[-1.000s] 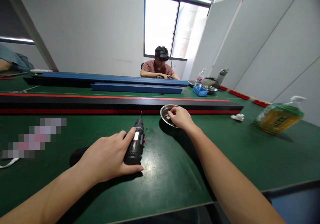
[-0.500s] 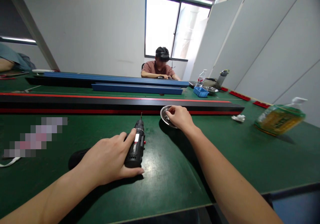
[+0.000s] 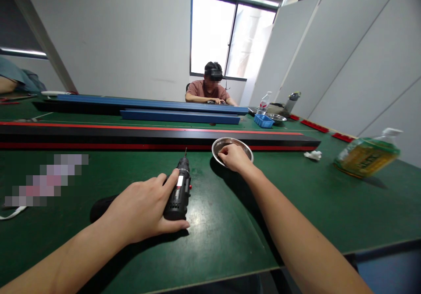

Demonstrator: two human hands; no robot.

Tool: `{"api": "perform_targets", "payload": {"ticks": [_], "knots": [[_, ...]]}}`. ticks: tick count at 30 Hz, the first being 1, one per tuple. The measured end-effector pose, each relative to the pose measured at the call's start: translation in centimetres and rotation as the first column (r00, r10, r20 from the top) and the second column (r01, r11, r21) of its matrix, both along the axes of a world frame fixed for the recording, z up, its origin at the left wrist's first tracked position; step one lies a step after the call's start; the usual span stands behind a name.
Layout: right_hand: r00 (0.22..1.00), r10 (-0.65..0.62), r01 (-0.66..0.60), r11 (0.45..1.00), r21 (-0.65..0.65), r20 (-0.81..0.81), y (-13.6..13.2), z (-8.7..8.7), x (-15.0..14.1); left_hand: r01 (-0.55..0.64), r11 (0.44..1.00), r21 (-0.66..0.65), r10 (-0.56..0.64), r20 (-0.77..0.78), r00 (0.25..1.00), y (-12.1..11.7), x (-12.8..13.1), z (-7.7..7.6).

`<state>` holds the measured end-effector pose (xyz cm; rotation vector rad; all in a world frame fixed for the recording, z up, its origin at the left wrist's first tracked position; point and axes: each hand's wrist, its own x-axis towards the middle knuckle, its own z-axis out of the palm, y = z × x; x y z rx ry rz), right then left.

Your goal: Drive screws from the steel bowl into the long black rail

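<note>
Down goes the right hand (image 3: 236, 157), dipping lower into the metal bowl (image 3: 242, 146) and baring more of its far rim!
Fingertips bunched inside there, but whether they pinch anything I can't tell; the left hand (image 3: 141, 206) stays wrapped over the black drill (image 3: 179, 200), which lies on the green table (image 3: 226, 241), its bit (image 3: 186, 152) toward the long black-and-red bar (image 3: 148, 137). Lettering check: marks on the drill's collar (image 3: 183, 168), too small; dark characters on the yellow-green bottle (image 3: 368, 157), too blurred to read.
</note>
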<state>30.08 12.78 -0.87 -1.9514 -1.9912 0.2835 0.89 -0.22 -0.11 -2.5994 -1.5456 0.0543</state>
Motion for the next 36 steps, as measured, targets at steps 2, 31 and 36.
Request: {"api": "perform_targets", "payload": {"ticks": [2, 31, 36], "knots": [[1.0, 0.0, 0.0, 0.999, 0.038, 0.004, 0.1, -0.1, 0.0, -0.002, 1.0, -0.007, 0.002, 0.0, 1.0, 0.0, 0.0, 0.1], [0.997, -0.06, 0.069, 0.959, 0.276, -0.042, -0.4, 0.0, -0.5, -0.005, 1.0, -0.013, 0.005, 0.008, 1.0, 0.1, 0.2, 0.3], [0.997, 0.03, 0.007, 0.884, 0.468, -0.072, -2.7, 1.7, -3.1, -0.006, 0.999, -0.04, 0.007, 0.029, 1.0, 0.1, 0.3, 0.3]]}}
